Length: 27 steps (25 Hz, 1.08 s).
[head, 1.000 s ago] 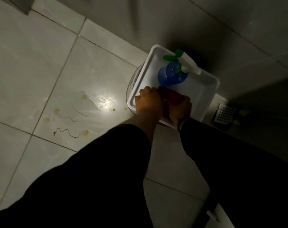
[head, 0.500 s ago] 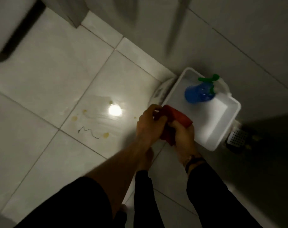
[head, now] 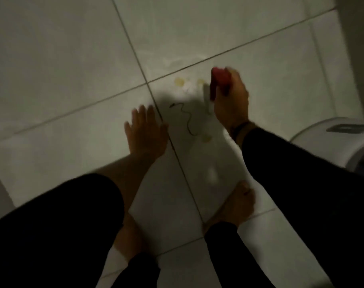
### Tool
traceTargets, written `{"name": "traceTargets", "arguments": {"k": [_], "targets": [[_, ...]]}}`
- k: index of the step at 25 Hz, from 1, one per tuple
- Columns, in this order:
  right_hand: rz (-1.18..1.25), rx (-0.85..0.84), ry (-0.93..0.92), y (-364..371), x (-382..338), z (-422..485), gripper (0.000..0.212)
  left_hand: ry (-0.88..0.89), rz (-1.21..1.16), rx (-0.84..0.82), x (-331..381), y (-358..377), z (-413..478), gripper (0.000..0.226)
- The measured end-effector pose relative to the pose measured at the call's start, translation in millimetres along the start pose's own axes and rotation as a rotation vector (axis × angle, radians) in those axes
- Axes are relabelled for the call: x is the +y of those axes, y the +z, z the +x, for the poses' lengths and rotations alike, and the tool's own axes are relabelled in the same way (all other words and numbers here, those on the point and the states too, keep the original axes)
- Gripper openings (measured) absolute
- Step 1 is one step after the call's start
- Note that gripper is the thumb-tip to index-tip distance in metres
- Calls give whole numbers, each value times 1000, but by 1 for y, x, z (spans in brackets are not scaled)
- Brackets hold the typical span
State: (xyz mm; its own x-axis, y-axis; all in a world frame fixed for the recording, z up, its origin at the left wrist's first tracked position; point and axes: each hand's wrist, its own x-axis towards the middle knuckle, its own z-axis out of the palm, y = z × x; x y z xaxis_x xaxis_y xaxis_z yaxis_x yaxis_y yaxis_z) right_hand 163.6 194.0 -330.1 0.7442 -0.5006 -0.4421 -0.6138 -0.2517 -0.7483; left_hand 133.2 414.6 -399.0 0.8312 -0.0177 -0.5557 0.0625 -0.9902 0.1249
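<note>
A bare foot (head: 237, 202) stood on the tiled floor (head: 62, 59). The left hand (head: 144, 132) was held flat, fingers spread and holding nothing; beyond it the right hand (head: 232, 104) clutched the red cloth (head: 219, 80) just beside the yellow spots (head: 179, 81). Wiping them well would likely need firm, overlapping strokes

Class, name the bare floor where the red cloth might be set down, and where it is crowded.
Free: the tiles left of the left hand, and the tiles beyond the grout line above the yellow spots. Crowded: between the hands, where spots and a black squiggle lie; the right hand grips the red cloth.
</note>
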Motion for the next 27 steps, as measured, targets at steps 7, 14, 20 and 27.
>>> {"name": "traceTargets", "arguments": {"k": [7, 14, 20, 27], "targets": [[-901, -231, -535, 112, 97, 65, 82, 65, 33, 401, -98, 112, 52, 76], [-862, -276, -849, 157, 139, -10, 66, 86, -4, 442, -104, 119, 54, 76], [-832, -144, -620, 129, 164, -5, 86, 101, -20, 456, -104, 125, 58, 75], [-888, -278, -527, 34, 239, -81, 69, 85, -68, 451, -105, 126, 56, 75]]}}
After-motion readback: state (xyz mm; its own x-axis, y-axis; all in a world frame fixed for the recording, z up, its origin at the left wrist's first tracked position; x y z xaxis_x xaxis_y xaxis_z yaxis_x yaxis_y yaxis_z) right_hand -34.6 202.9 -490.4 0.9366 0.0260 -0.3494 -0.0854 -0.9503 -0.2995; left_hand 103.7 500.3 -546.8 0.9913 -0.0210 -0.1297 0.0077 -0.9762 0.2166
